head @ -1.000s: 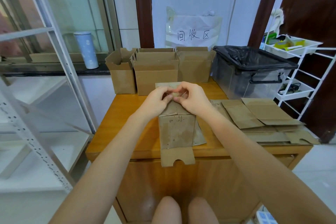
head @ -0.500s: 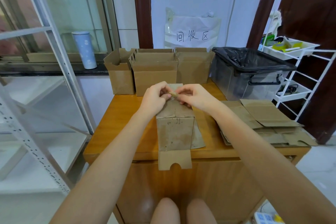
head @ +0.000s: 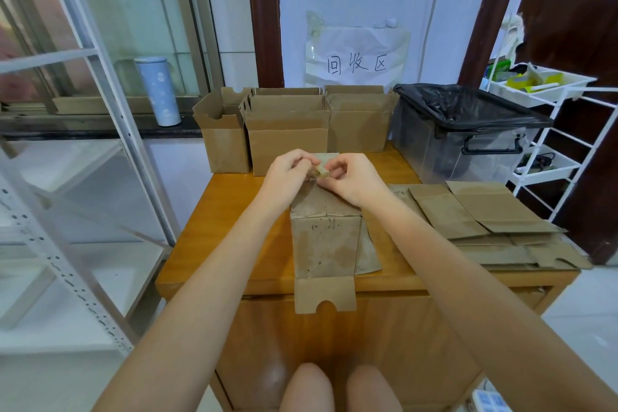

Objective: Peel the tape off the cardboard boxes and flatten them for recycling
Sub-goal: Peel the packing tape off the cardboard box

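Observation:
A brown cardboard box [head: 326,244] lies on its side in the middle of the wooden table [head: 217,227], one flap hanging over the front edge. Both my hands meet at its far end. My left hand [head: 289,174] and my right hand [head: 351,177] pinch a small crumpled piece of tape [head: 321,171] between their fingertips, just above the box's top face. Three open boxes [head: 287,140] stand upright along the table's back edge. A stack of flattened boxes [head: 485,221] lies on the table's right side.
A clear bin lined with a black bag [head: 468,130] stands at the back right. A white wire cart [head: 548,130] is right of the table, a metal shelf frame [head: 110,130] left of it. A blue tumbler [head: 157,90] stands on the window ledge. My knees [head: 337,388] show below.
My hands have lifted slightly off the box's far end, and the bit of tape now shows bunched between my fingertips. The box has not moved.

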`<state>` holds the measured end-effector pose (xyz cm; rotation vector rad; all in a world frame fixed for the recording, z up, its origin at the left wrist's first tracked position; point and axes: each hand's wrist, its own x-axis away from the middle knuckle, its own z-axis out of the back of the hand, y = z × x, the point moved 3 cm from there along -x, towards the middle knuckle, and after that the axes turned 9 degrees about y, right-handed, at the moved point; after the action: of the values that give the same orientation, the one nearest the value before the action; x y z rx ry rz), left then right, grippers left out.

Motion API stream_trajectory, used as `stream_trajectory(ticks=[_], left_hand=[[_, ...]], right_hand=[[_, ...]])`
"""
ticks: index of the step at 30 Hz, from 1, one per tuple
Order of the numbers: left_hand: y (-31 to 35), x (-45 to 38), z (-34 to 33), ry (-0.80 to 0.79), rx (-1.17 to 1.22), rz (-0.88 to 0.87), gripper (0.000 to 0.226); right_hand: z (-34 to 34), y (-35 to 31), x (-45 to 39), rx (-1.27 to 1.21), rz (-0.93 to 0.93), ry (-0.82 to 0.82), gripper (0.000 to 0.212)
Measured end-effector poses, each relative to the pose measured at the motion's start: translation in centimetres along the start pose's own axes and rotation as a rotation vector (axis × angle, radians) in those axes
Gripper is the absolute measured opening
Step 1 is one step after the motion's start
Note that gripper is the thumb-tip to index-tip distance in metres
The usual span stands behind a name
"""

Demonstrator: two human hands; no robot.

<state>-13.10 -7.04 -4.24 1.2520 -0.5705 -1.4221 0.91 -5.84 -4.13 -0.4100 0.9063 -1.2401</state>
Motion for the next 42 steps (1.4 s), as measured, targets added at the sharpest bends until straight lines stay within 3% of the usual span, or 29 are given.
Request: stream_trajectory(ticks=[2, 8, 12, 20, 31, 33, 37, 42], left_hand=[[0.0, 0.3, 0.0, -0.017, 0.006, -0.038, 0.008], [0.1, 0.4, -0.3, -0.066, -0.086, -0.126, 0.016], [0.1, 0.7, -0.6, -0.114, -0.247, -0.175, 0.017], [0.7, 0.8, -0.3, -0.154, -0.202, -0.099, 0.024], [1.6, 1.3, -0.6, -0.164, -0.142, -0.03, 0.034], [1.8, 1.8, -0.9, -0.17, -0.272, -0.036, 0.046], [2.0, 3.5, -1.1, -0.077, -0.648, -0.102, 0.082], [1.9, 2.7, -0.3, -0.155, -0.788, -0.06, 0.076]], right_hand=[[-0.1, -0.1, 0.3, 0.05, 0.006, 0.09, 0.013], [-0.1, -0.3, 0.9, 0.049, 0.014, 0.198, 0.009], [0.0, 0.0, 0.5, 0.04, -0.005, 0.112, 0.009], [0.8, 0.3, 0.9, -0.091, -0.036, 0.017, 0.032], [0.8, -1.8, 0.0, 0.321, 0.148, -0.17, 0.027], [1.1, -2.1, -0.2, 0.297, 0.154, -0.155, 0.018], [1.4, -1.8, -0.1, 0.284, 0.183, -0.179, 0.022], [1.4, -1.7, 0.1, 0.38, 0.181, -0.051, 0.026]])
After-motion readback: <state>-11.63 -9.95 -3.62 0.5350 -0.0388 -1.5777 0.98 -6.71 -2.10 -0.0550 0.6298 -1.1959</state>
